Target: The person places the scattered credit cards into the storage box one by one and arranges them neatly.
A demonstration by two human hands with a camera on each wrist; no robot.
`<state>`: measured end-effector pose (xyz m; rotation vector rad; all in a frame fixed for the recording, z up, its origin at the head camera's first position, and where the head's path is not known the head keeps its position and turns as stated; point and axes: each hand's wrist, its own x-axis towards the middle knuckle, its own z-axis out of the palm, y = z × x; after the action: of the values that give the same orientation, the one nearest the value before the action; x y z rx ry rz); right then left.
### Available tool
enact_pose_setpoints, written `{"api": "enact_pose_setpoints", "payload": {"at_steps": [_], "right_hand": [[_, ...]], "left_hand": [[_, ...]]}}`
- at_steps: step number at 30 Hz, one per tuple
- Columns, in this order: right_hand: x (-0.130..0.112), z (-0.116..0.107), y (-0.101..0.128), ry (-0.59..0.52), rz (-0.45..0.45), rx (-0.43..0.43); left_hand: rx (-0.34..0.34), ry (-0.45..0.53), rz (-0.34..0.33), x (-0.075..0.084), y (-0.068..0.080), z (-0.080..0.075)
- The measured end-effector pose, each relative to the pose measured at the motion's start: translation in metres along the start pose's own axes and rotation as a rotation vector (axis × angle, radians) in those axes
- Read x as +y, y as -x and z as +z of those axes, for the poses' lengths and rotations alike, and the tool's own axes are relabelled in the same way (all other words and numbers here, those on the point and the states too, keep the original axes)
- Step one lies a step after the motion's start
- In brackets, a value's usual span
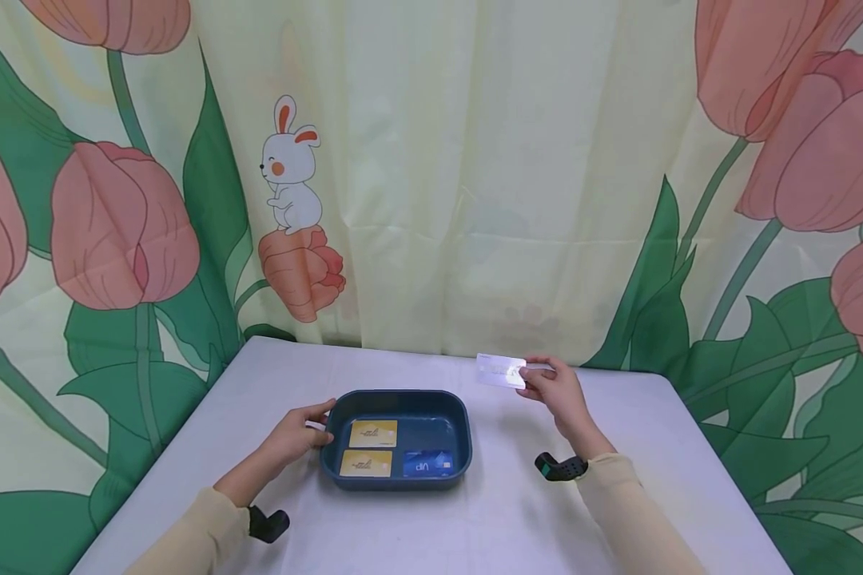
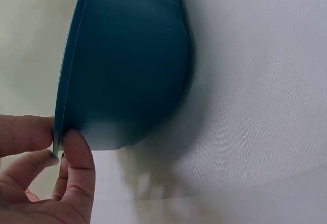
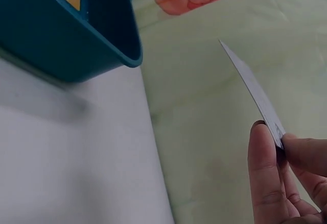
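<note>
A white rectangular table (image 1: 618,495) bears a dark blue rounded-rectangular plastic tray (image 1: 397,399) near its middle, with bare tabletop on every side. The left hand (image 1: 298,435) pinches the tray's left rim between thumb and fingers (image 2: 76,157). Two gold cards (image 1: 372,434) and a blue card (image 1: 427,464) lie flat inside. The right hand (image 1: 561,391), raised right of the tray, pinches a pale silvery plastic card (image 1: 501,371) by its right end, well apart from the rim.

Open table (image 1: 662,447) right of tray (image 1: 466,415) — unobstructed
</note>
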<state>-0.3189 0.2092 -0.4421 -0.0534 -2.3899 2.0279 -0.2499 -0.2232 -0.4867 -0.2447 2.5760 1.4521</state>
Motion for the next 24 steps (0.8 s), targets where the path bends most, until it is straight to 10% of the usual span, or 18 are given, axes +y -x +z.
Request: {"api": "enact_pose_setpoints", "payload": {"at_steps": [24], "right_hand": [[-0.009,0.040,0.003,0.011,-0.027,-0.015]], "left_hand": [[0.002,-0.005,0.010,-0.002,0.001,0.000]]}}
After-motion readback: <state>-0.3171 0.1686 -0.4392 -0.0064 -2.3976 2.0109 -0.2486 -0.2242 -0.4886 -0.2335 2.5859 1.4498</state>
